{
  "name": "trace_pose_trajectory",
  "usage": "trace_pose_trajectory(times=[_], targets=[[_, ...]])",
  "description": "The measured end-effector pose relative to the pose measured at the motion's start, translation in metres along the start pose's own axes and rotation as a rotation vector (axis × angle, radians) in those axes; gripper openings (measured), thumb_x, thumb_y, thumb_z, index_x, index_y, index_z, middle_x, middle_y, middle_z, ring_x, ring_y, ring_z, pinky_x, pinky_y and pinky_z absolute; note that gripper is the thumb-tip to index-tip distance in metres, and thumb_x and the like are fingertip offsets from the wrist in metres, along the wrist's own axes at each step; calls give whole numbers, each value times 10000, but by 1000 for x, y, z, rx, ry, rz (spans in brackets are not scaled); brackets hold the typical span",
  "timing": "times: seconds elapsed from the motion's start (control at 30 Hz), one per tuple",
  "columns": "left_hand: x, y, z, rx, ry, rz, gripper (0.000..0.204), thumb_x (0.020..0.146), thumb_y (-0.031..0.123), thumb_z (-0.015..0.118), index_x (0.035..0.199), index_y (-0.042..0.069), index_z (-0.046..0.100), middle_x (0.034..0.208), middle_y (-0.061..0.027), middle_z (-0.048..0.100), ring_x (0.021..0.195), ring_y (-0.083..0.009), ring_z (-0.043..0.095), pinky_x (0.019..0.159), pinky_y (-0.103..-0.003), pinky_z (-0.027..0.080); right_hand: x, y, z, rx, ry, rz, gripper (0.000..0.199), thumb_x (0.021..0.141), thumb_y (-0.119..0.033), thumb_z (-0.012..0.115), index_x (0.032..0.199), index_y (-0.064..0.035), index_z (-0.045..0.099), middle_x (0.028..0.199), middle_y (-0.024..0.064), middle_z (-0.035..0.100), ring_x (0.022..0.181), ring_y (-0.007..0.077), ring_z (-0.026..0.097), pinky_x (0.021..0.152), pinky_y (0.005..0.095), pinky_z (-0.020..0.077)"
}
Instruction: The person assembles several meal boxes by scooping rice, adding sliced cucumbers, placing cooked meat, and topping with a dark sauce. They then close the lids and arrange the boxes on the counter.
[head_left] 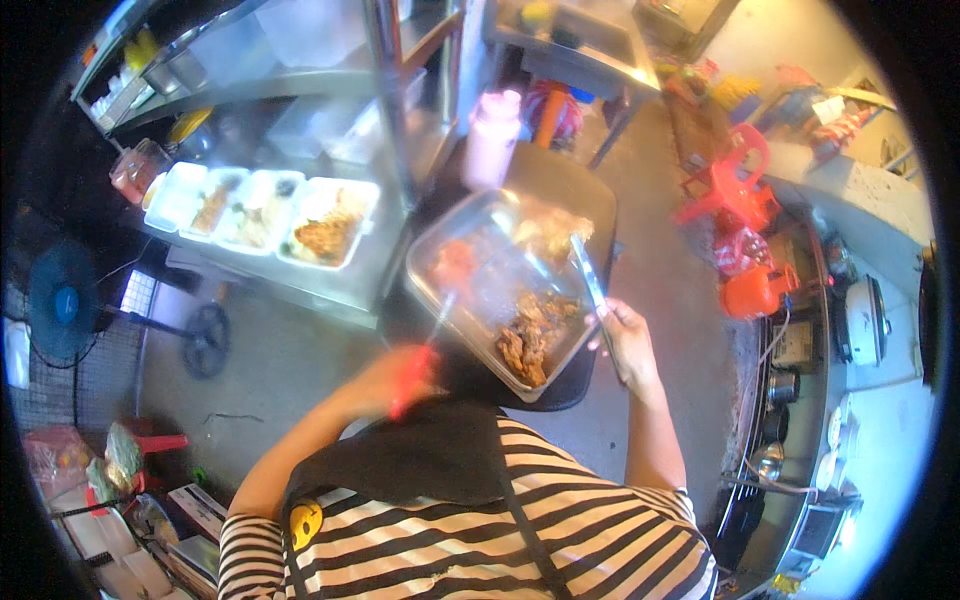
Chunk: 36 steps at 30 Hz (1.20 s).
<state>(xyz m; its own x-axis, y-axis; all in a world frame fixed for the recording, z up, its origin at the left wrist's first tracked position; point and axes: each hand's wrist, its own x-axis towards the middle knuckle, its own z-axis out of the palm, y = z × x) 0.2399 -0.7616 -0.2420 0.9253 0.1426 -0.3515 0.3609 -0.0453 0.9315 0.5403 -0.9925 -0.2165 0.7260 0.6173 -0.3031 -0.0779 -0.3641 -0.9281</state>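
Note:
A clear plastic tub [470,345] rests on a dark chair seat [590,190] before me. Browned meat pieces [530,335] lie at its near right, paler pieces [545,230] at its far right, and something reddish, blurred, at its left. My right hand [625,340] is closed on silvery tongs [588,270], which angle over the tub's right side. My left hand [385,385], smeared by motion, grips what look like red-handled scissors [412,382]. Their thin metal end reaches over the tub's near left part.
Left of the tub, white foam boxes [328,222] holding food stand open on a metal table [300,285]. A pink bottle [493,140] is behind the tub. A fan [65,300] stands far left. Red plastic chairs [740,175] and a counter with cookware [865,320] line the right.

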Motion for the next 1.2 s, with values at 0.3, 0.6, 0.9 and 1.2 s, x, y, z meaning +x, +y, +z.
trace_pose_trajectory(times=[0.3, 0.6, 0.9, 1.2], targets=[[24, 6, -39, -54, 111, -60, 572, 801, 267, 652, 1283, 3, 495, 1009, -31, 583, 905, -127, 547, 820, -275, 456, 17, -16, 67, 127, -343, 65, 299, 952, -225, 571, 1177, -31, 588, 916, 50, 680, 637, 121, 620, 488, 217, 433], [-65, -34, -137, -98, 277, 29, 464, 804, 277, 652, 1197, 43, 577, 973, -49, 637, 823, -138, 576, 752, -306, 479, 35, -48, 171, -90, -582, -271, 358, 942, -162, 584, 1249, 10, 519, 1121, 88, 638, 1028, 150, 586, 868, 304, 483], [-186, -70, -303, 250, 161, 99, 382, 809, 255, 624, 1110, 22, 603, 875, -97, 636, 791, -187, 580, 723, -347, 482, 59, -130, 323, -128, -820, -26, 462, 943, -310, 571, 1230, 49, 513, 1083, 129, 641, 795, 174, 653, 605, 228, 462], [-199, -91, -382, 300, -62, 59, 481, 795, 210, 639, 1230, 26, 545, 948, -77, 620, 859, -181, 582, 779, -319, 485, 41, -130, 400, -312, -711, 57, 256, 944, -293, 572, 969, -42, 619, 877, 30, 649, 589, 73, 556, 484, 216, 409]])
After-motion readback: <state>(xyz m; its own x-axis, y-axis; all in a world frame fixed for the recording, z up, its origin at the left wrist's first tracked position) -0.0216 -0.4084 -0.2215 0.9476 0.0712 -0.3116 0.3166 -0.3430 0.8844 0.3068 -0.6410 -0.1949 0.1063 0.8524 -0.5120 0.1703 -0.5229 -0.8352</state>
